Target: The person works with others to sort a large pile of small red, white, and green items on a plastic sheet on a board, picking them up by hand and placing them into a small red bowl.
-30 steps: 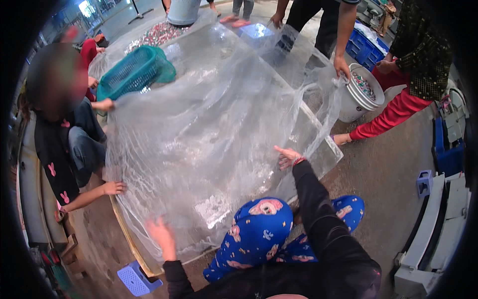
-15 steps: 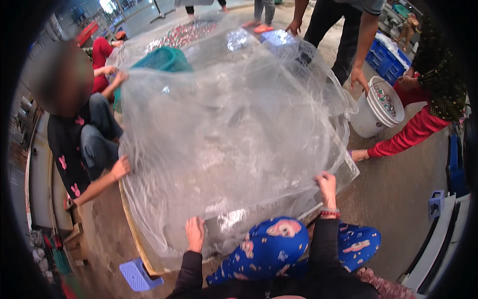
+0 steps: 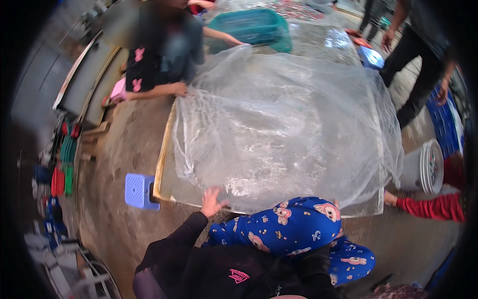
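Sheeting (image 3: 284,124), thin and see-through, lies in one crumpled spread over the near part of a low worktop (image 3: 172,190). As seen, its long axis runs from the worktop's left edge to its right edge, where it spills over; one gathered corner points away toward the far left. The wearer's left hand (image 3: 212,202) is at the near edge, close to the bare near left corner, fingers spread wide and gripping nothing; whether they touch the sheeting cannot be told. Only a sliver of what seems the right hand (image 3: 336,204) shows past the patterned trousers (image 3: 298,224), so its fingers cannot be read. Along the left edge, one co-worker's two hands are at the sheeting: a nearer hand (image 3: 180,89) and a farther hand (image 3: 232,40) by the gathered corner. One teal basket (image 3: 244,27) sits beyond the sheeting. One white bucket (image 3: 417,167) stands off the right edge, and one purple stool (image 3: 139,191) beside the near left corner.
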Demonstrator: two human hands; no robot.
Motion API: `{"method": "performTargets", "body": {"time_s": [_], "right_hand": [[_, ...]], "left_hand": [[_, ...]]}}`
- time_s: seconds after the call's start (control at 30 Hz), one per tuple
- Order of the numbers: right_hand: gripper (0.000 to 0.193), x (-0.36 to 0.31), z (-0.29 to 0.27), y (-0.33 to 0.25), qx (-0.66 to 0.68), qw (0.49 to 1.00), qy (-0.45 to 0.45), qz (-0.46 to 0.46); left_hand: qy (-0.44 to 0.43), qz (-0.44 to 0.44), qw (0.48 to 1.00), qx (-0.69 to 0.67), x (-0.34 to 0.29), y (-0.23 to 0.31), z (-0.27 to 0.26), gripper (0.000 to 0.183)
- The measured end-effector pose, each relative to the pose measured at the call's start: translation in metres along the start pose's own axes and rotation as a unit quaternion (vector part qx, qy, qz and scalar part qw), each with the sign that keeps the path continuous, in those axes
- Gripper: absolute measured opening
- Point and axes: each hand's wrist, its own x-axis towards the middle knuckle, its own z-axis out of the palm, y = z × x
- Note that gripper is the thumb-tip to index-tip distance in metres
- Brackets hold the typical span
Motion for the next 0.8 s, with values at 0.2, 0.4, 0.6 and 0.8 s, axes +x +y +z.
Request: {"method": "performTargets", "body": {"time_s": [0.2, 0.4, 0.6, 0.8], "right_hand": [[0.028, -0.003, 0.000, -0.004, 0.067, 0.997, -0.023, 0.002], [0.028, -0.033, 0.039, -0.027, 0.126, 0.990, -0.068, 0.005], [0.028, -0.003, -0.005, -0.032, 0.159, 0.987, -0.014, 0.019], [0.027, -0.019, 0.021, -0.054, 0.194, 0.980, -0.048, 0.020]], "left_hand": [[0.302, -0.547, 0.719, -0.302, 0.066, -0.048, -0.008, 0.085], [0.301, -0.333, 0.762, -0.467, 0.120, -0.216, -0.022, 0.049], [0.207, -0.311, 0.779, -0.504, 0.161, -0.062, -0.037, 0.049], [0.175, -0.276, 0.809, -0.490, 0.209, -0.042, -0.049, 0.049]]}}
